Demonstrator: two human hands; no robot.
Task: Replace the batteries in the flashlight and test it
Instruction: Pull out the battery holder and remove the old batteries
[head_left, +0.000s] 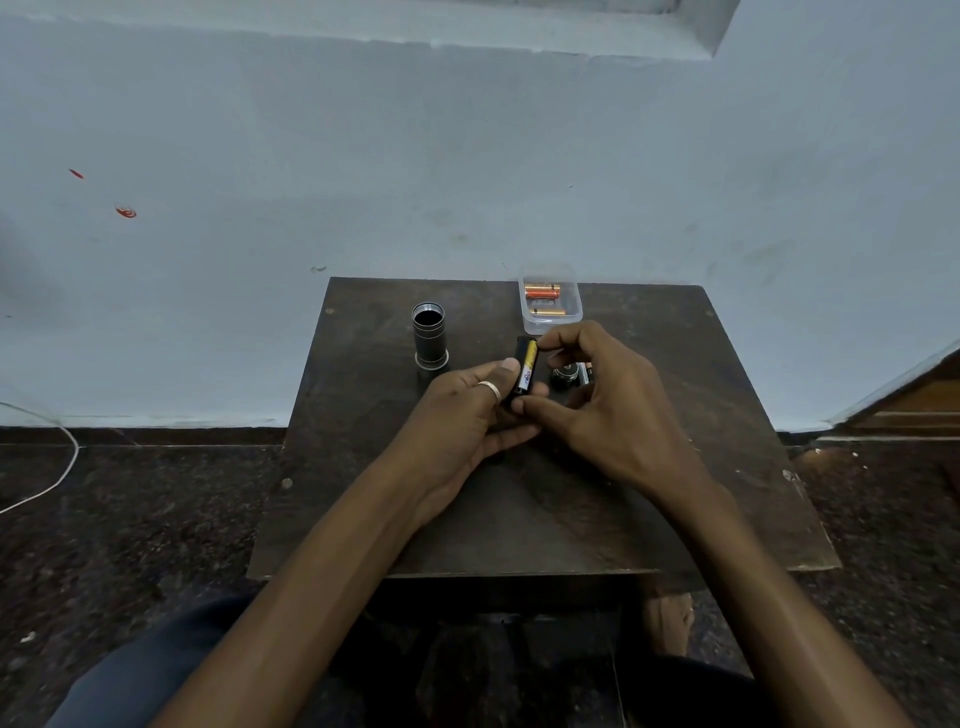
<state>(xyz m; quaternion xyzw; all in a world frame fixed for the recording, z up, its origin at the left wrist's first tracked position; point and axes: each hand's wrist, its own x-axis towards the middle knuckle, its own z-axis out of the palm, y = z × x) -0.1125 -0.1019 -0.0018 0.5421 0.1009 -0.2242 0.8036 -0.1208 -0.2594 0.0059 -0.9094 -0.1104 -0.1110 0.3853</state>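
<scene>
At the centre of the frame, the left hand (462, 410) is cradling a black battery holder (522, 376) with a yellow-labelled battery (528, 367) in it, its grip clenched round the holder, seemingly to steady it. The right hand (597, 395) is pinching both ends of the battery, probably seating or prising it. The flashlight body (429, 335) is standing open-mouthed on the worktop (727, 415), upper left of the hands, likely awaiting the holder, with orange batteries (542, 294) lying in a clear box (550, 325) just above.

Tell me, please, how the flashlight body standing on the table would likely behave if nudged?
The flashlight body stands upright on one end, tall for its base, so it would probably tip. Being round, it would likely then roll across the table. Its metal looks rigid.
</scene>
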